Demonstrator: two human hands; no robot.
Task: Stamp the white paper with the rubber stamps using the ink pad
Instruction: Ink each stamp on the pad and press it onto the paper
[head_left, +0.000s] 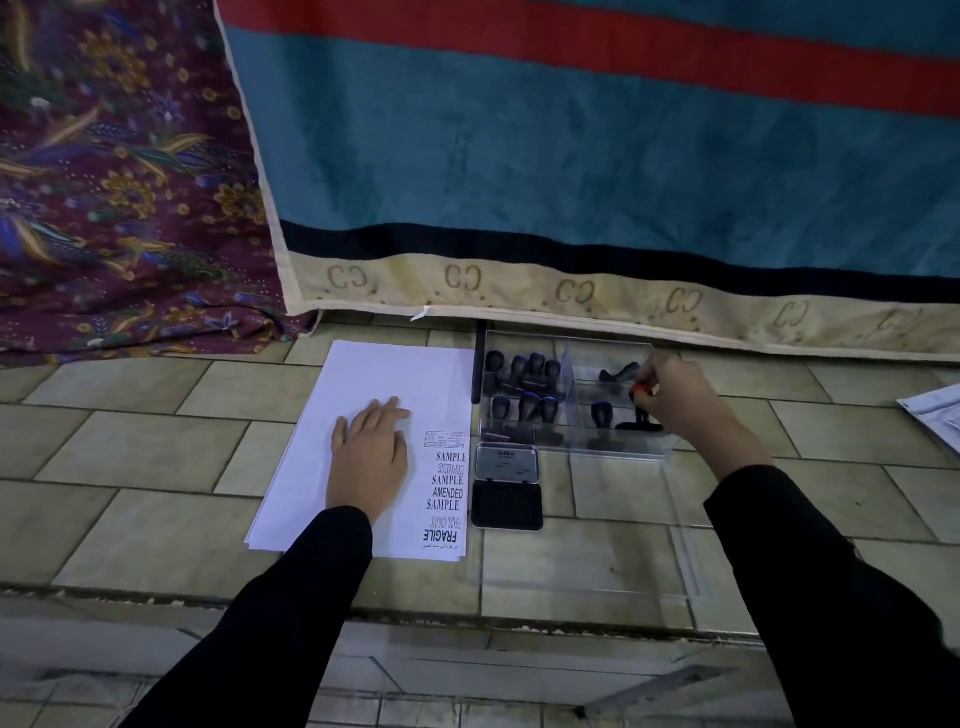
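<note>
Red-tipped stamp (642, 391) between right-hand fingers (658, 375), over clear box (626, 451).

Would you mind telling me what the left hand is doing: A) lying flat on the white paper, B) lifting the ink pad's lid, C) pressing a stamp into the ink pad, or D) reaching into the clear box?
A: the left hand lies flat, fingers straight, on the white paper; it is the right hand that pinches a red-topped stamp in the clear box.
</note>
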